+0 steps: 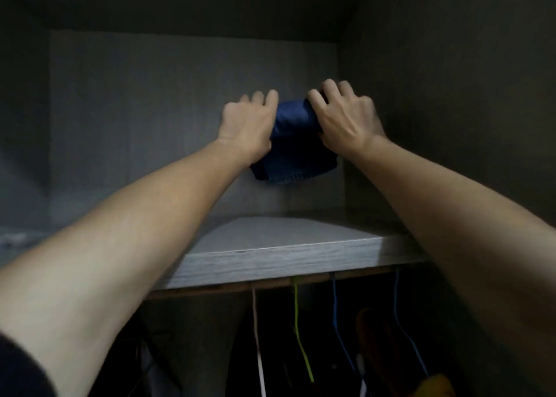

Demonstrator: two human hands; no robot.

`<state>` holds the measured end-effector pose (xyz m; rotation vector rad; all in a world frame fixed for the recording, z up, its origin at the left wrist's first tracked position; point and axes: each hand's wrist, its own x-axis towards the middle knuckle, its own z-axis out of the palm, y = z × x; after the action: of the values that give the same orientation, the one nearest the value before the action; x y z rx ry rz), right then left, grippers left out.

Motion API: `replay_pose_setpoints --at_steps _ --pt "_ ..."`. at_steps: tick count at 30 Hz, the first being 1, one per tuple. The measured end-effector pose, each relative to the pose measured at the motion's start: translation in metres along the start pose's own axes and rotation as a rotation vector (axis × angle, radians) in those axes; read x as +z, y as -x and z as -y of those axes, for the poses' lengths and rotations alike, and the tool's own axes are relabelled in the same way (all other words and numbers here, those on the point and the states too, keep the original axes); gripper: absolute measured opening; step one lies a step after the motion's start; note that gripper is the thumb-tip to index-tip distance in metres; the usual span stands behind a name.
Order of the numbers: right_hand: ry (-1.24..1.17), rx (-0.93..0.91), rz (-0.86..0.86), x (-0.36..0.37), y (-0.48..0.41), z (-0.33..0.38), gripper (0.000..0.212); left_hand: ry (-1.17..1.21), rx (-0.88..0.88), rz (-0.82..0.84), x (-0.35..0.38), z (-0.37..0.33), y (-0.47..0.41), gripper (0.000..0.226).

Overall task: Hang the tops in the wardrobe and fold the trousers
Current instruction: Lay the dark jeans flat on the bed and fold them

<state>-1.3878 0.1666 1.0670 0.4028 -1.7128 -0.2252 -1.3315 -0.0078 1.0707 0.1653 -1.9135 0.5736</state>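
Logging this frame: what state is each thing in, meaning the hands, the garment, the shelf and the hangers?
left hand, grips the trousers' left end.
right hand, grips their right end.
blue trousers, folded, held in the air above the shelf.
shelf, beneath the trousers, not touching them.
white hanger, hanging below the shelf.
green hanger, hanging below the shelf.
blue hanger, hanging below the shelf.

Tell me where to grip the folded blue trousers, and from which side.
Grip the two ends, one hand from each side, as the left hand and right hand do. The folded blue trousers are a soft bundle; pressure at both ends likely keeps the folds closed.
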Motion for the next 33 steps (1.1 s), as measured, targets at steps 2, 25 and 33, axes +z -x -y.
replay_pose_setpoints --at_steps 2,25,33 --pt "0.032 -0.059 0.085 0.013 0.005 -0.002 0.064 -0.019 0.083 0.119 0.016 -0.012 0.0 0.076" --pt "-0.285 0.055 1.044 0.009 0.048 -0.019 0.092 0.483 0.306 0.843 0.017 -0.042 0.044 0.079" --pt "-0.435 0.107 0.89 -0.047 0.069 -0.036 0.039 0.623 0.074 0.687 -0.029 -0.017 0.06 0.037"
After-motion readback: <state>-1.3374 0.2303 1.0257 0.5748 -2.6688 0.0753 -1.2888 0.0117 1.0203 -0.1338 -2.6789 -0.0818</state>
